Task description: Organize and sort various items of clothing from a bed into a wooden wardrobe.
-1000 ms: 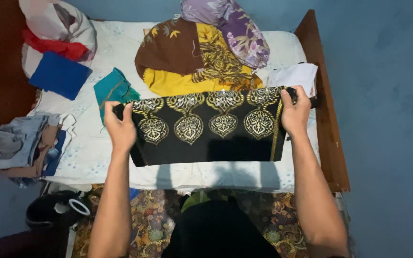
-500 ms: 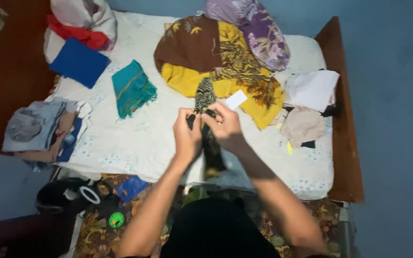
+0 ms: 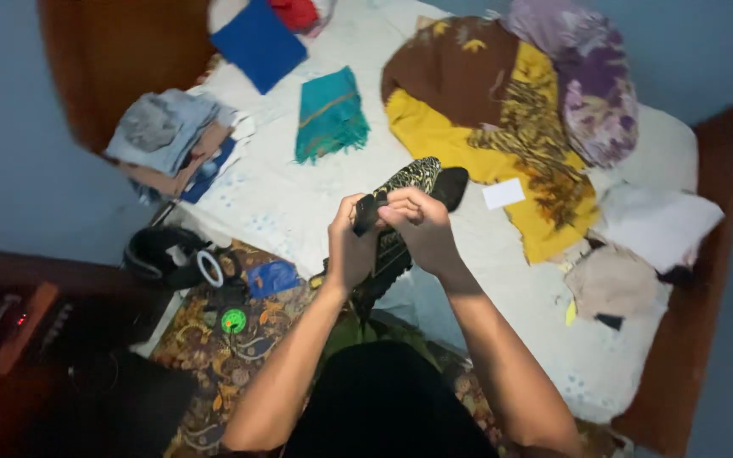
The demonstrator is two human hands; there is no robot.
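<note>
Both hands are meeting over the near edge of the bed (image 3: 299,212), gripping a black cloth with gold patterning (image 3: 409,182). The left hand (image 3: 351,246) is closing its fingers round the bunched upper edge, and the right hand (image 3: 422,227) is pinching the same edge just beside it, the two touching. Above the grip the cloth is sticking up in a folded peak; below it the rest is hanging down between the forearms. Beyond the hands a small white card (image 3: 503,193) is lying on the sheet against a yellow and brown cloth (image 3: 485,110). Up and to the left of the grip a teal scarf (image 3: 329,114) is lying flat, with a stack of folded clothes (image 3: 173,142) farther left.
</note>
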